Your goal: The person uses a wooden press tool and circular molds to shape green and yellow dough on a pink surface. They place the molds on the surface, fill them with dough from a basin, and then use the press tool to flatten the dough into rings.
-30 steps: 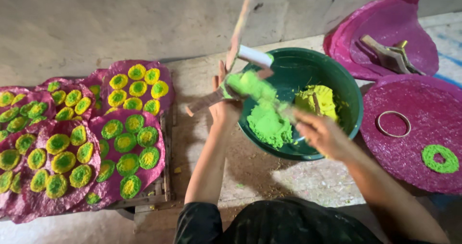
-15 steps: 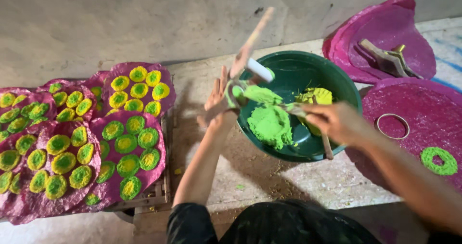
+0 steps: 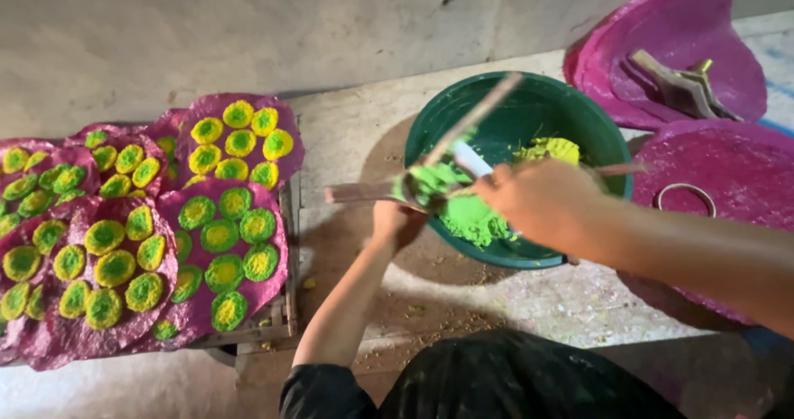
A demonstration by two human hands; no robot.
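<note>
A dark green basin (image 3: 571, 113) on the floor holds bright green dough (image 3: 471, 216) and a smaller yellow-green lump (image 3: 550, 148). My left hand (image 3: 395, 220) grips a wooden-handled press tool (image 3: 368, 191) smeared with green dough, held over the basin's left rim. My right hand (image 3: 538, 200) is closed over the tool's far end and a thin stick (image 3: 475, 117) that slants up over the basin. What my right fingers hold exactly is blurred.
Round magenta mats (image 3: 223, 245) covered with several green-and-yellow dough rings lie on a low wooden rack (image 3: 277, 324) at left. More magenta mats (image 3: 728, 162) lie at right; one carries a metal ring (image 3: 685, 197), another a wooden tool (image 3: 674, 84). A concrete wall runs behind.
The press tool dropped lower and tilted flatter over the basin's left edge. My right hand moved left from the basin's right side onto the tool. The view shifted slightly.
</note>
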